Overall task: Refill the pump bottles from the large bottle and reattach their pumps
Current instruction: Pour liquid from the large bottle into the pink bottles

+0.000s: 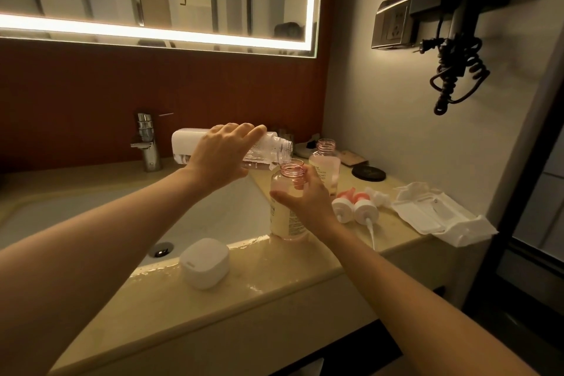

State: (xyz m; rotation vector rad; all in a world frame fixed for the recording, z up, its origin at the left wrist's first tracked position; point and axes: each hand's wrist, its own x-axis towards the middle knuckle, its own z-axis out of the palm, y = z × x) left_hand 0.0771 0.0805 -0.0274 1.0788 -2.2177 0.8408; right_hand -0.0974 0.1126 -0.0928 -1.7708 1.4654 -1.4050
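A white cap [204, 262] lies before the front pump bottle [285, 223], clasped upright on the tabletop [274, 281] by the right grip [305, 200]. Pumps [363, 210] lie right of it. The left grip [218, 157] clasps the large bottle [270, 148] tilted over it; another pump bottle [325, 162] stands behind.

large bottle [268, 148] tipped, open | pump bottles [285, 192] [324, 162] upright, uncapped | pumps [355, 207] lying

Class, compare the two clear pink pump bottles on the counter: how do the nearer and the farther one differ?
The nearer clear pink pump bottle is gripped by the right hand; the farther pink pump bottle stands untouched. The large clear bottle, tilted in the left hand, has its mouth at the nearer one's neck, not the farther one's. Both are open-necked, pumps off.
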